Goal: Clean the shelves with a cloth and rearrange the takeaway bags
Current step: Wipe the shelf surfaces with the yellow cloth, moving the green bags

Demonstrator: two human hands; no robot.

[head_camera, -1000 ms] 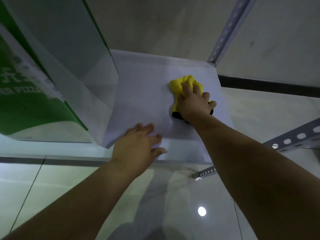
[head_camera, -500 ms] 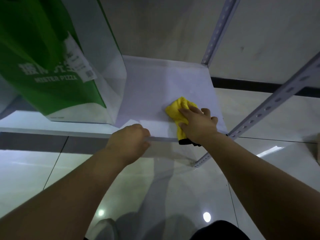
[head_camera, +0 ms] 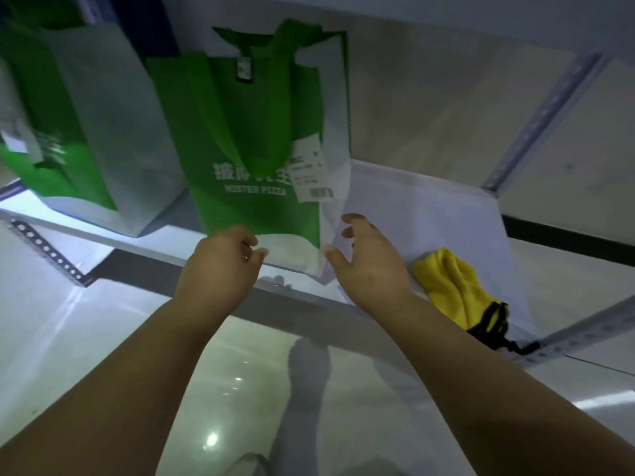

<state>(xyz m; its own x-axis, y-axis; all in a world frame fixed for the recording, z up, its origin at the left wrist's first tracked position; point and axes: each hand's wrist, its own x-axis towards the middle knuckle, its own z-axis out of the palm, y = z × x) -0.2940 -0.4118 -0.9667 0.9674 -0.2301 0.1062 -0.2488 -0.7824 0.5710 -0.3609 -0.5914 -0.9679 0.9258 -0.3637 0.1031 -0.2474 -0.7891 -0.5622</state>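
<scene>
Two green takeaway bags (head_camera: 254,149) (head_camera: 86,132); one yellow cloth (head_camera: 450,283); two hands (head_camera: 220,266) (head_camera: 369,266); one shelf (head_camera: 429,214).

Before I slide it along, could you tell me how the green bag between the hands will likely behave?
The green Mister Pizza bag stands tall on a narrow base, so a high push may tip it. Its slack handles suggest soft walls that flex. Weight cannot be judged.

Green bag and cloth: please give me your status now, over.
Left hand curled at lower front of near green bag, grip unclear; right hand open beside its right edge. Yellow cloth lies on shelf, no hand on it. Nothing between hands and bag.
</scene>
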